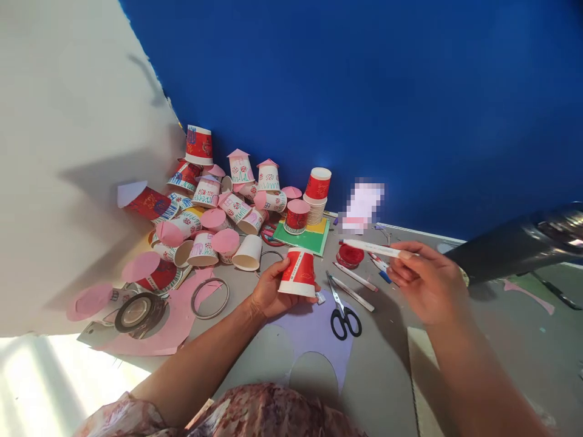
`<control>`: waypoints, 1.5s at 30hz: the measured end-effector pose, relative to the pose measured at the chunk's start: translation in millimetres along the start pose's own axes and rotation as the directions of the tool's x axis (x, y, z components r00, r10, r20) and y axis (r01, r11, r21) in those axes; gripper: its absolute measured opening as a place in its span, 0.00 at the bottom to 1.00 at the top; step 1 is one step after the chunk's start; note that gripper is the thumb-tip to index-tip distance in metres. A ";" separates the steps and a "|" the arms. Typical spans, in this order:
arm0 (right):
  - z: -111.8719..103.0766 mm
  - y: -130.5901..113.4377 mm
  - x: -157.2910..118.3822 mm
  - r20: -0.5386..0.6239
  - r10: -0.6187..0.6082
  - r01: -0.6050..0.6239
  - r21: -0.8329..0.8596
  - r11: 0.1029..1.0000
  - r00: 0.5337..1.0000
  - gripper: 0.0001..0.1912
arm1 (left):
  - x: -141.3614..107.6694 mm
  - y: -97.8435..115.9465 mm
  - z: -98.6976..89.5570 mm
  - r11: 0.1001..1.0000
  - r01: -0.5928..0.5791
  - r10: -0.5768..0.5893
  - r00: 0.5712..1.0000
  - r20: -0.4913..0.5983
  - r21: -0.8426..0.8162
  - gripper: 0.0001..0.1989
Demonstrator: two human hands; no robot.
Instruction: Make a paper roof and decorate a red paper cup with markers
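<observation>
My left hand (268,292) is wrapped round a red and white paper cup (297,271), its narrow end up. A small white piece (320,297) shows by that hand's fingertips; I cannot tell whether they touch it. Between thumb and fingers, my right hand (428,282) pinches a white marker (371,247), tip pointing left and apart from the cup. Under and beside the hands lie black-handled scissors (345,321), a marker with a red end (356,277), another white marker (353,294) and a purple paper sheet with round cutouts (314,334).
Many decorated paper cups (203,249) with pink paper tops are heaped against the wall at left. A cup stack (317,203) stands behind a green board (314,240). Tape rolls (210,298) lie on pink paper (182,321). A dark cylinder (523,243) juts in at right.
</observation>
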State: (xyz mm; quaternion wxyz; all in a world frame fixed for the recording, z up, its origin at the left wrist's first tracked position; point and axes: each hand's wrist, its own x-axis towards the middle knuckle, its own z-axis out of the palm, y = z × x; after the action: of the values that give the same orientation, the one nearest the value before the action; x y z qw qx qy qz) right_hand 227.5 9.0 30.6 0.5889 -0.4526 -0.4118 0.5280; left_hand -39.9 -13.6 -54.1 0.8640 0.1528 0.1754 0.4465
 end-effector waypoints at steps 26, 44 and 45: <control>38.2 15.7 -42.1 0.265 -0.081 0.113 -0.104 0.988 0.961 0.14 | -2.7 -4.2 5.6 0.996 -0.087 0.088 0.994 -0.071 0.009 0.21; 40.5 20.0 -59.1 0.418 -0.423 0.592 -0.505 0.628 0.804 0.05 | -4.6 -11.7 24.6 0.962 -0.179 0.229 0.939 -0.258 0.204 0.17; 41.6 19.8 -59.4 0.440 -0.439 0.619 -0.491 0.613 0.784 0.04 | -4.6 -12.0 25.6 0.964 -0.173 0.225 0.936 -0.271 0.203 0.18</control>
State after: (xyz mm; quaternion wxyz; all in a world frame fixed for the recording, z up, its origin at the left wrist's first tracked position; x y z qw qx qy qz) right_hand 176.4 -45.4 21.5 0.4760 -0.3959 -0.7530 0.2226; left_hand -22.5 -26.8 -35.6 0.7620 0.1781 0.3232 0.5322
